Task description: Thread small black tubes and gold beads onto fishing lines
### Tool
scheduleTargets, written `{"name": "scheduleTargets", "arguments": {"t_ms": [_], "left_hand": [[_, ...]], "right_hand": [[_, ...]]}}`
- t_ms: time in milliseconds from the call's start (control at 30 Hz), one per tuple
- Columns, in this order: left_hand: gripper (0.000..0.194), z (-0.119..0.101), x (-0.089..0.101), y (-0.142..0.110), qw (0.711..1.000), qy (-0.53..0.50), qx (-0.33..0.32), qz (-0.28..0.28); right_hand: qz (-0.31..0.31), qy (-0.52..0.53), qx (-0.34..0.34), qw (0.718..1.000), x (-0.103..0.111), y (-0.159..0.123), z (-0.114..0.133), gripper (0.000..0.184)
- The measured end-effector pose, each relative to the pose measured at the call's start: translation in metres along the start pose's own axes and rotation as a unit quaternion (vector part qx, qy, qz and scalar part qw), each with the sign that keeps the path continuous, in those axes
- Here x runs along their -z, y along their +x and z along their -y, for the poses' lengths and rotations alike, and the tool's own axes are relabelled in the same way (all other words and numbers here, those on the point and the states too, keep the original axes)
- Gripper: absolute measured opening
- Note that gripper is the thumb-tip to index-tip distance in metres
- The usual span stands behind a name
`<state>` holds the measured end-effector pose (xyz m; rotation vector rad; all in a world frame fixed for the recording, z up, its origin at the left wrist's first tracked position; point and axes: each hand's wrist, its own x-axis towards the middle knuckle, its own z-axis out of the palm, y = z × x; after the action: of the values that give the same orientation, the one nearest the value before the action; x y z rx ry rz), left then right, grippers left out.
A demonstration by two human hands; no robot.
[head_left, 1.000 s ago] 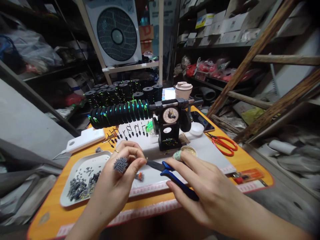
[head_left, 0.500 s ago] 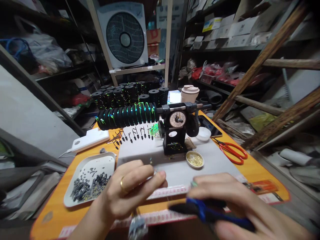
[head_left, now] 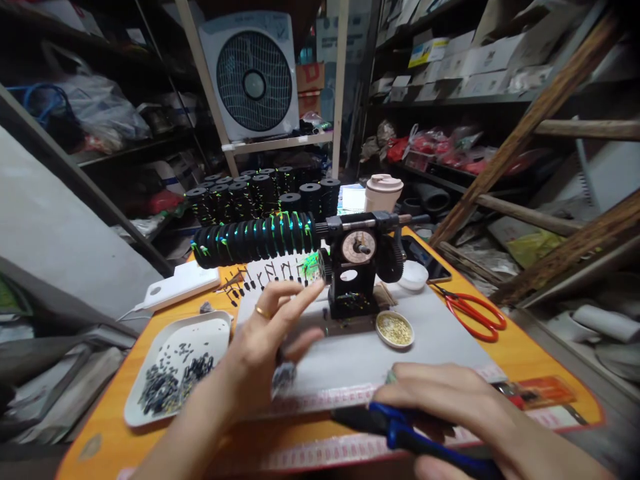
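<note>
My left hand [head_left: 273,320], a ring on one finger, reaches over the white board with its index finger stretched toward the base of the black hand winder [head_left: 353,267]. Its thumb is apart from that finger. A blurred grey bundle [head_left: 284,377] hangs under the palm, seemingly held by the curled fingers. My right hand [head_left: 465,407], at the table's front edge, is wrapped round blue-handled pliers [head_left: 400,427], whose dark nose points left. Something small and greenish shows at its fingertips. Black foam spools [head_left: 255,237] wound with green line sit on the winder's shaft.
A white tray [head_left: 145,347] of small dark parts lies at left. A dish of gold bits [head_left: 395,330], red-handled scissors [head_left: 473,313], a phone [head_left: 427,259] and a cup [head_left: 384,193] lie at right. A power strip [head_left: 180,287] and more spools [head_left: 240,193] stand behind.
My left hand has moved forward and up toward the winder, its index finger stretching out and its thumb parting. The grey bundle has risen with it. My right hand keeps the pliers low at right.
</note>
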<state>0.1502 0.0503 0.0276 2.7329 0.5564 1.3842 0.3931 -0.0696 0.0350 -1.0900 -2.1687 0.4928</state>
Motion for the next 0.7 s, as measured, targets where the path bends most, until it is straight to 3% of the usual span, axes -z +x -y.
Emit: {"name": "scheduleTargets", "arguments": {"t_ms": [67, 133, 233, 333, 467, 533, 600, 700], "left_hand": [[0.042, -0.026, -0.009, -0.015, 0.982, -0.130, 0.136, -0.011], [0.026, -0.047, -0.017, -0.026, 0.957, -0.208, 0.199, -0.035], [0.018, -0.062, -0.025, -0.032, 0.937, -0.219, 0.264, -0.068], [0.020, -0.063, -0.028, -0.034, 0.940, -0.180, 0.281, -0.073], [0.028, -0.062, -0.029, -0.045, 0.939, -0.151, 0.299, -0.084], [0.029, -0.061, -0.029, -0.051, 0.942, -0.127, 0.299, -0.086], [0.027, -0.061, -0.028, -0.053, 0.948, -0.098, 0.287, -0.095], [0.027, -0.062, -0.028, -0.053, 0.953, -0.069, 0.273, -0.115]], "right_hand": [[-0.067, -0.049, -0.010, 0.997, -0.005, -0.004, -0.004, 0.036], [-0.106, -0.069, -0.009, 0.992, -0.011, -0.007, -0.007, 0.042], [-0.085, -0.068, -0.013, 0.994, -0.013, -0.013, -0.009, 0.047], [-0.096, -0.119, -0.081, 0.985, -0.006, -0.024, -0.020, 0.054], [-0.200, -0.262, -0.184, 0.926, 0.000, -0.043, -0.061, 0.032], [-0.214, -0.325, -0.189, 0.902, -0.002, -0.048, -0.083, 0.033], [-0.205, -0.349, -0.181, 0.896, -0.007, -0.047, -0.095, 0.033], [-0.216, -0.339, -0.144, 0.904, -0.013, -0.030, -0.081, 0.028]]}}
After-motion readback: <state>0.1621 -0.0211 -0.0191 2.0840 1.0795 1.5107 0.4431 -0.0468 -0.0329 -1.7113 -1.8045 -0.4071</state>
